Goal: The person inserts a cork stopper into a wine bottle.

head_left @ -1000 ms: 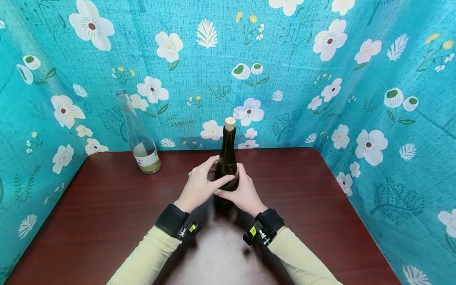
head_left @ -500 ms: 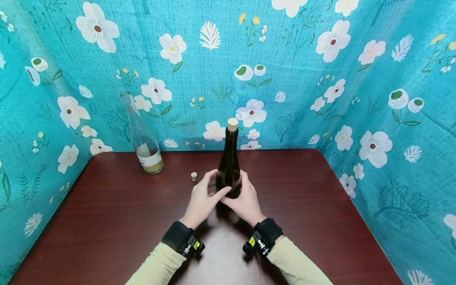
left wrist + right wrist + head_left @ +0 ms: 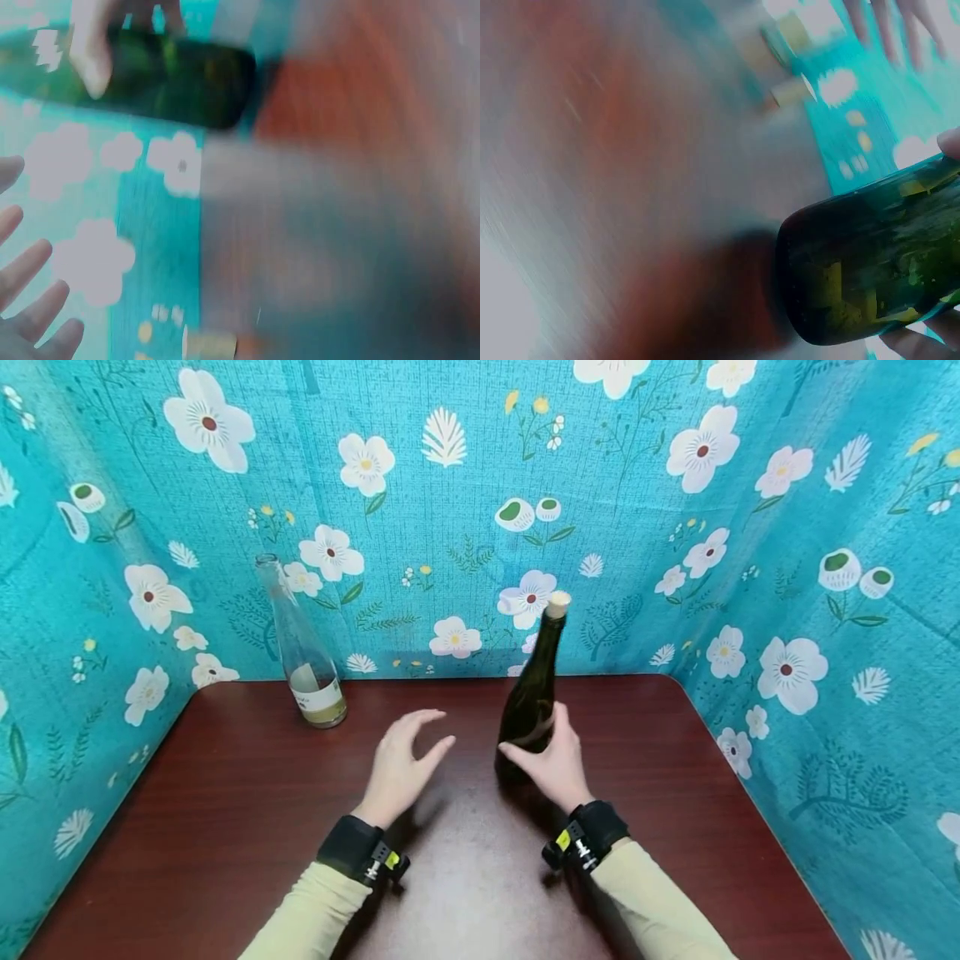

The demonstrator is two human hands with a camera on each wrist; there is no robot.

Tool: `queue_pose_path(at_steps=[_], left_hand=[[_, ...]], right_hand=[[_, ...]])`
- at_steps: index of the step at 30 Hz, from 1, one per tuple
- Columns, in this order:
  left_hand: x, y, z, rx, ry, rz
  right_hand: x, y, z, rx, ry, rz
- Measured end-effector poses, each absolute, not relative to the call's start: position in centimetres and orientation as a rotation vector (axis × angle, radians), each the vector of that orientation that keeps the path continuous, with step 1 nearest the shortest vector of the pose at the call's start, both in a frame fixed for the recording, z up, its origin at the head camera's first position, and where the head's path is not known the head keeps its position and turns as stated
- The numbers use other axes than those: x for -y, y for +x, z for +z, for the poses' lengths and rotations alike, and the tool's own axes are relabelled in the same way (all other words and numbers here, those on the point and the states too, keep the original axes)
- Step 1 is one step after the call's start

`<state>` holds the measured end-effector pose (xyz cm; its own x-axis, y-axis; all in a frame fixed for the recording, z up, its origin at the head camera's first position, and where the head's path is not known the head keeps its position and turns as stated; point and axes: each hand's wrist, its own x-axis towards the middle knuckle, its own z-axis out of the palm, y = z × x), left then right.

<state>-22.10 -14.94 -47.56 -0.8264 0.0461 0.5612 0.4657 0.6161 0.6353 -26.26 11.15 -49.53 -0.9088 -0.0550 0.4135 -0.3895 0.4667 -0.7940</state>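
The dark bottle [image 3: 531, 706], corked [image 3: 558, 603], leans to the right near the middle of the table [image 3: 225, 793]. The right hand [image 3: 553, 760] grips its lower body. The left hand [image 3: 401, 764] hovers beside it, fingers spread, holding nothing. Being glass, the bottle looks heavy, smooth and breakable; low on the body seems the steadiest place to hold.

Dark green bottle [image 3: 531, 710] with a pale tan cork [image 3: 558, 603]. Clear bottle [image 3: 303, 652] at 10 o'clock has a cream label. Surface [image 3: 225, 810] is glossy reddish-brown woodgrain. Backdrop [image 3: 450, 502] is teal, white flowers all over. Sleeves [image 3: 300, 918] pale yellow, wristbands [image 3: 348, 845] black.
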Motion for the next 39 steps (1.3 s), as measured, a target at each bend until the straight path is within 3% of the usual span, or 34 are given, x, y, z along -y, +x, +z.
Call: queue_pose_path(at_steps=[8,15,25,39], left_hand=[[21.9,-23.5,-46.3,2.204,-0.132,-1.017],[25.2,-24.0,-45.4,2.155,0.068,-0.996],[27.1,-25.0,-44.7,2.092,0.187,-0.987],[30.1,-28.1,-40.1,2.209,0.397,-1.025]], right_hand=[[-17.3,-31.1,-47.8,2.322,0.179,1.342],[-21.2,-33.8,-46.6,2.393,0.045,1.301],[-22.8,-34.7,-46.4,2.489,-0.011,1.307],[-23.6,-35.1,-47.7,2.564,-0.076,1.297]])
